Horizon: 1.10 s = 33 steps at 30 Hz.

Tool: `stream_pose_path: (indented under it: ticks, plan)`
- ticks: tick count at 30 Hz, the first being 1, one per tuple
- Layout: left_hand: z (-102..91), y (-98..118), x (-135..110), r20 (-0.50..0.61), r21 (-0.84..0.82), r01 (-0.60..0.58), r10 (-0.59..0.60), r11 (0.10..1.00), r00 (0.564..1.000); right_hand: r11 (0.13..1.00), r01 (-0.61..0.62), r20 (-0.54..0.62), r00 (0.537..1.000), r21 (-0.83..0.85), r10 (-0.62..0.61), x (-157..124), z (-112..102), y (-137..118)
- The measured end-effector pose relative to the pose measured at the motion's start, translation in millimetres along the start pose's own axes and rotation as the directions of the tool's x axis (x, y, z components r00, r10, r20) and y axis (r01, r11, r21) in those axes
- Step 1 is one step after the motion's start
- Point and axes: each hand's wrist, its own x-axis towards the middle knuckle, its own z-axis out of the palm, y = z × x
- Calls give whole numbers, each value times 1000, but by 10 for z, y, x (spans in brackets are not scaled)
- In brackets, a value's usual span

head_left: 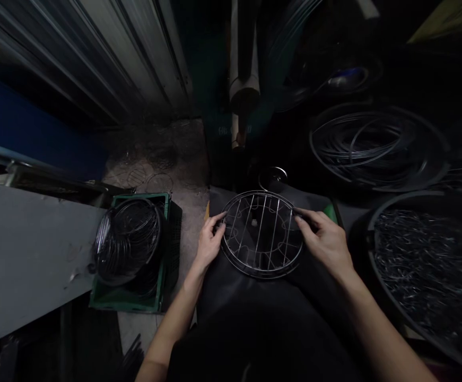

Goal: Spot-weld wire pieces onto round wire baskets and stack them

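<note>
A round wire rack (261, 234), a metal ring with several straight cross wires and a wavy inner wire, lies flat over my dark-clad lap. My left hand (210, 240) pinches its left rim, fingers curled on the ring. My right hand (326, 240) grips the right rim the same way, fingertips on the wire. Both forearms reach in from the bottom of the view.
A green crate (163, 253) at my left holds a stack of wire rings (127, 240). A large dark tub (377, 212) of short wire pieces stands at right. Coils of wire hoops (374, 146) lie behind. A grey tabletop (24, 249) is at far left.
</note>
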Motion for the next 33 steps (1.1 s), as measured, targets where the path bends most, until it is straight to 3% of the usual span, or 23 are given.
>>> stream_pose_path:
  ticks: [5,10,13,17,24,33]
  plan:
    - [-5,11,7,-50,35,24,-22,999,998,999,-30,-47,998,18,31,-65,5,-79]
    - [-21,99,4,-47,-188,106,-117,976,992,997,-63,-75,995,51,67,-110,-48,-198]
    - [-29,150,-32,-78,-256,94,-117,962,990,995,-45,-83,995,84,52,-78,-64,-186]
    - [-19,138,-116,-61,-169,44,-55,985,997,1000,-8,-62,998,10,8,26,-19,-71]
    - [28,118,-217,-55,95,51,-45,994,997,998,37,5,999,-60,-37,113,70,81]
    - [28,99,-209,-60,184,-1,13,983,998,990,80,55,996,-120,-74,191,70,112]
